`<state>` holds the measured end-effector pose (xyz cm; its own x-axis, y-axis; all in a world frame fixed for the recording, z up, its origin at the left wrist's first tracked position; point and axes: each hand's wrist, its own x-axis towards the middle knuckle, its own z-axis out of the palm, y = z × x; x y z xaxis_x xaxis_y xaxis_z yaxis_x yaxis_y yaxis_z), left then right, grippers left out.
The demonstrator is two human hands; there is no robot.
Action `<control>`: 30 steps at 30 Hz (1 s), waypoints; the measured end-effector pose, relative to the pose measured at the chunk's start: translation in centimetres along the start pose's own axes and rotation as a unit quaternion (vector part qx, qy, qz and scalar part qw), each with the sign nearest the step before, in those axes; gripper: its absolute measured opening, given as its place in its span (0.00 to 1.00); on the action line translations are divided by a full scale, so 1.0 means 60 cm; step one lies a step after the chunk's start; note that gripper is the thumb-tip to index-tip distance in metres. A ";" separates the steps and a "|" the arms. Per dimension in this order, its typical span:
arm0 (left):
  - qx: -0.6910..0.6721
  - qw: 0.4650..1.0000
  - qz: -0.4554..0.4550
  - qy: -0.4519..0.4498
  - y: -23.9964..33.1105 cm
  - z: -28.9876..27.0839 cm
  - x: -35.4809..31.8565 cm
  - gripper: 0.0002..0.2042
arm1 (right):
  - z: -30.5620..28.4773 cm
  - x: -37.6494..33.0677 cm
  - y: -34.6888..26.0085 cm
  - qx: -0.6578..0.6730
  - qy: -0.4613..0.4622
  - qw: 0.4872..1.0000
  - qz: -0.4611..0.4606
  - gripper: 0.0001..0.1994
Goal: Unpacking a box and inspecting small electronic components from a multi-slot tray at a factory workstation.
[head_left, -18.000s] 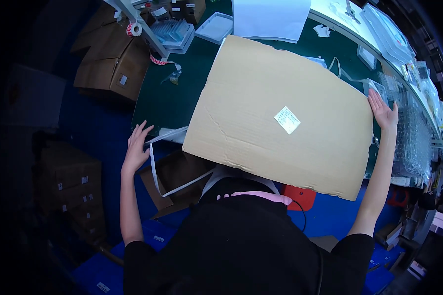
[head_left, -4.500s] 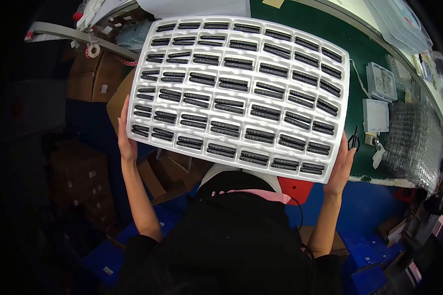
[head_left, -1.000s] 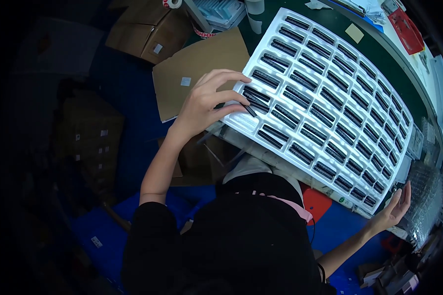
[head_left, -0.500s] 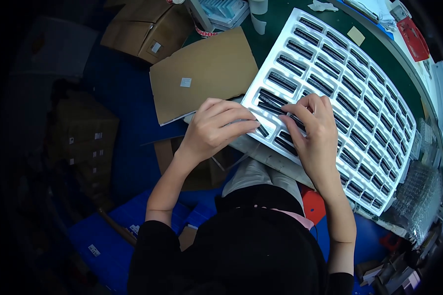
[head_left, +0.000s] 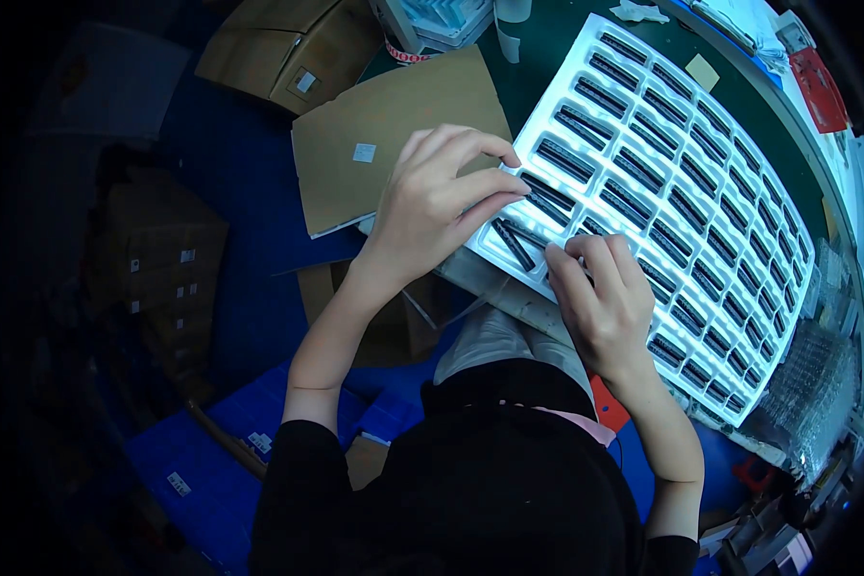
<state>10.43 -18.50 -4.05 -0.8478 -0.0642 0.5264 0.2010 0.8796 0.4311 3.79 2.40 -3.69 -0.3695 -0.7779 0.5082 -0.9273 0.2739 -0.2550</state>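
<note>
A white moulded tray [head_left: 586,165] with rows of pockets lies tilted before me, most pockets holding slim black strips. At its near left corner, my left hand [head_left: 439,204] has thumb and finger pinched at the upper end of a black strip [head_left: 550,204] in a pocket. My right hand [head_left: 607,300] is closed, with its fingertips at the end of another black strip [head_left: 525,233] in the corner pocket. Beside that one a loose black strip [head_left: 514,245] lies at a different slant. The right fingers hide part of the neighbouring pocket.
A flat cardboard sheet [head_left: 403,125] lies left of the tray, with a closed carton [head_left: 278,53] beyond it. Clear bubble wrap [head_left: 806,403] hangs at the right edge. A red object [head_left: 818,88] and papers lie at the far right. Stacked cartons [head_left: 163,259] stand at left.
My left hand has risen away from the corner pocket to the pocket above it. My right hand has moved down toward the tray's near edge, uncovering strips in the corner pockets.
</note>
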 end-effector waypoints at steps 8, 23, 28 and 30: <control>0.047 0.996 0.044 -0.066 -0.009 0.003 0.028 0.01 | 0.005 0.000 -0.004 0.036 -0.009 0.999 -0.004 0.07; 0.039 0.994 0.018 -0.100 -0.005 -0.003 0.041 0.02 | 0.014 0.044 0.033 0.039 -0.015 0.987 0.152 0.05; 0.019 0.994 -0.014 -0.111 -0.010 -0.001 0.041 0.03 | 0.014 0.046 0.032 0.026 -0.001 0.990 0.142 0.04; 0.019 0.993 -0.025 -0.114 -0.013 -0.001 0.036 0.03 | 0.014 0.048 0.029 0.006 0.001 0.991 0.131 0.03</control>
<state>8.48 -19.37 -3.21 -0.9461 -0.0046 0.3239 0.1406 0.8950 0.4234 1.19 0.15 -3.36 -0.5973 -0.6798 0.4256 -0.7990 0.4587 -0.3887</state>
